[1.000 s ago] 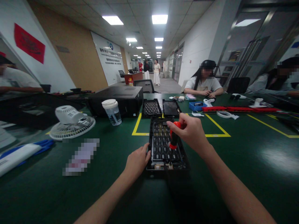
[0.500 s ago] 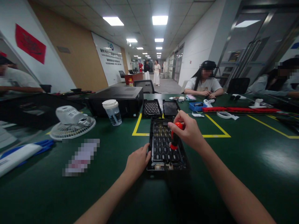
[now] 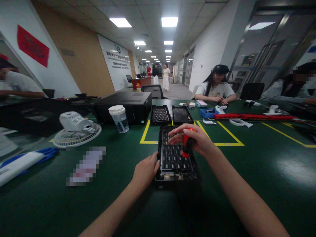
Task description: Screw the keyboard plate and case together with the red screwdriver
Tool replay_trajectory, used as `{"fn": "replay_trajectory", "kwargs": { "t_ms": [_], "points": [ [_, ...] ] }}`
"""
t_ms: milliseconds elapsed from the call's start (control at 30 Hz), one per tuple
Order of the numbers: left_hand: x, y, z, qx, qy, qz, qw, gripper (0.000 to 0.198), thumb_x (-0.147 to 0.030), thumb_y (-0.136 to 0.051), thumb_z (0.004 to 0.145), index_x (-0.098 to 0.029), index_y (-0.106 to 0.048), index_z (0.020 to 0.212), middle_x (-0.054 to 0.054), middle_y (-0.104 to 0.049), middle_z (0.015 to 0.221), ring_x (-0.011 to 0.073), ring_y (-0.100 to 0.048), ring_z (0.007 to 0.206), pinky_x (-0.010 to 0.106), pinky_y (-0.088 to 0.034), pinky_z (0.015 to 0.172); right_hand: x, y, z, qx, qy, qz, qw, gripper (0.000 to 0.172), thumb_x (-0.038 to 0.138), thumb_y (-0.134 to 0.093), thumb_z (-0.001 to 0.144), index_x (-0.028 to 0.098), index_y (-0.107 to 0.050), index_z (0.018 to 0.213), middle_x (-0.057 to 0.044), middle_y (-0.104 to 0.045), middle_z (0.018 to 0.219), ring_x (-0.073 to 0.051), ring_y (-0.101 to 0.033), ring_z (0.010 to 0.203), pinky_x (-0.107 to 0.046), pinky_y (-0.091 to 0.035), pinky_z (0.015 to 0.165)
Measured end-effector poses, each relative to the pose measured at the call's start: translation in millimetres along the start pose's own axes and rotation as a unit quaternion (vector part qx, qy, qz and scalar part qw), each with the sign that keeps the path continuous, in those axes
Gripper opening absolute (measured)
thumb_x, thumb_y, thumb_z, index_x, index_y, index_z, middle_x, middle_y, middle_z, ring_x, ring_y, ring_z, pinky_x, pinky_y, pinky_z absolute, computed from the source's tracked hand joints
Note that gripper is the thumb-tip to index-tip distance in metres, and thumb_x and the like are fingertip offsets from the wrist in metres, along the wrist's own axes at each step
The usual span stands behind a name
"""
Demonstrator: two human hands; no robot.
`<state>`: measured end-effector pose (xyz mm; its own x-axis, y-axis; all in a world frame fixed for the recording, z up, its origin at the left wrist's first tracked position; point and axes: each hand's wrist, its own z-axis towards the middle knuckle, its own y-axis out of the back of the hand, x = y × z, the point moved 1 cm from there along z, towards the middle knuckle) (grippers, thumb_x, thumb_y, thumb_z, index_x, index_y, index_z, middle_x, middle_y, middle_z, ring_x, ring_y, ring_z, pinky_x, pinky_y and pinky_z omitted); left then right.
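A black rectangular casing [image 3: 177,166] with rows of dark, rounded shapes inside lies on the green table in front of me. My left hand [image 3: 146,168] grips its left edge, thumb and fingers against the side wall. Over the casing's right half is my right hand [image 3: 191,138], holding a red-and-black screwdriver [image 3: 187,148] between thumb and palm. Its fingers stretch out to the left. The screwdriver leans slightly, and its tip cannot be made out against the dark casing.
Behind the casing lie two smaller black trays [image 3: 160,114]. To the left are a lidded cup [image 3: 119,119], a large black box [image 3: 123,103] and a white fan [image 3: 76,130]. A blue tray [image 3: 208,113] stands at back right. A co-worker [image 3: 217,87] sits across the table.
My right hand has loosened its fingers from around the screwdriver handle and spread them leftward. The screwdriver has shifted slightly right and up. My left hand has stayed on the casing's edge.
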<state>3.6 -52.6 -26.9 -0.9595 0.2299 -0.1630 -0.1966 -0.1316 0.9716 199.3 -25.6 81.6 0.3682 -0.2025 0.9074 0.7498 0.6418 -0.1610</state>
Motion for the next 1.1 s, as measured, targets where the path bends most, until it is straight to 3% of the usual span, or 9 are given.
{"fn": "replay_trajectory", "kwargs": {
  "t_ms": [133,300,467,633,1100],
  "points": [
    [1.0,-1.5,0.0,-0.005,-0.004,0.008,1.000,0.038,-0.038,-0.031,0.088,-0.026,-0.039,0.123,0.004,-0.065,0.097,0.0181,-0.062,0.078,0.027,-0.045,0.064,-7.0,1.0,-0.1,0.012,0.020,0.043,0.999,0.018,0.033,-0.055,0.080,0.015,-0.058,0.083,-0.006,-0.067,0.085,-0.018,-0.067,0.062,-0.031,-0.053,0.053],
    [1.2,-2.7,-0.4,-0.007,-0.001,0.012,1.000,0.038,-0.038,-0.031,0.089,-0.026,-0.039,0.124,0.004,-0.064,0.099,0.0179,-0.062,0.080,0.027,-0.045,0.064,-9.4,-3.0,-1.9,0.042,0.030,0.075,0.996,0.025,0.034,-0.062,0.076,0.014,-0.052,0.066,0.002,-0.058,0.057,-0.008,-0.051,0.037,-0.019,-0.040,0.035],
    [0.0,-2.4,0.3,-0.002,-0.001,0.010,1.000,0.038,-0.038,-0.030,0.089,-0.026,-0.039,0.124,0.004,-0.064,0.099,0.0181,-0.062,0.080,0.027,-0.045,0.065,-7.6,-7.2,-4.0,0.080,0.023,0.108,0.991,0.028,0.034,-0.061,0.076,0.013,-0.050,0.060,0.004,-0.048,0.051,-0.007,-0.045,0.037,-0.018,-0.033,0.035],
    [-1.3,-1.4,0.8,0.008,0.009,0.009,1.000,0.039,-0.039,-0.031,0.088,-0.026,-0.039,0.125,0.005,-0.064,0.099,0.0174,-0.062,0.080,0.026,-0.045,0.066,-5.4,-7.2,-3.1,0.106,0.002,0.137,0.985,0.035,0.037,-0.040,0.081,0.011,-0.056,0.063,-0.001,-0.049,0.053,-0.011,-0.048,0.041,-0.024,-0.036,0.039],
    [-3.3,-1.9,1.3,0.009,0.011,0.013,1.000,0.039,-0.039,-0.032,0.088,-0.027,-0.039,0.124,0.004,-0.064,0.098,0.0180,-0.063,0.079,0.026,-0.045,0.064,0.5,0.1,-4.7,0.113,-0.017,0.120,0.986,0.025,0.029,-0.038,0.077,0.011,-0.054,0.069,-0.004,-0.052,0.062,-0.016,-0.052,0.050,-0.029,-0.038,0.048]
  ]
}}
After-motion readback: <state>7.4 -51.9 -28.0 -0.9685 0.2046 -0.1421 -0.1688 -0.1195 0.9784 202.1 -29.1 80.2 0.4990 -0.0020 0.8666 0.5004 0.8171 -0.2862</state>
